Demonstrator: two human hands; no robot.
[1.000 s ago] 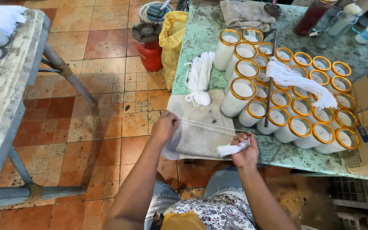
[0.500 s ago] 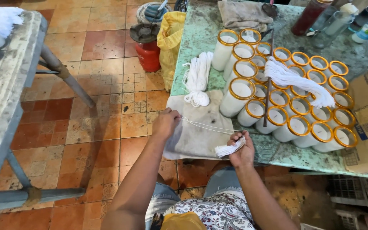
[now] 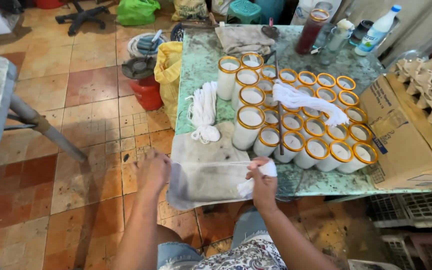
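Note:
My right hand [image 3: 262,181] is closed around a small bundle of white string [image 3: 248,186] at the table's front edge. A thin strand of the string [image 3: 203,164] stretches leftward from it to my left hand [image 3: 152,170], which pinches its other end out past the table's left side. Under the strand lies a dirty grey cloth [image 3: 203,175] that hangs over the table edge. Behind it stand several white candles in gold-rimmed glasses [image 3: 296,120]. A loose bunch of cut white wicks [image 3: 308,104] rests on top of them.
A skein of white string [image 3: 203,111] lies on the green marbled table [image 3: 198,65]. A cardboard box [image 3: 406,135] sits at the right, bottles [image 3: 378,30] at the back. A yellow sack [image 3: 168,70] and red bucket [image 3: 147,92] stand on the tiled floor at the left.
My left hand has pulled further left, off the table edge, drawing the strand longer. My right hand stayed at the front edge with the bundle. The view has shifted a little.

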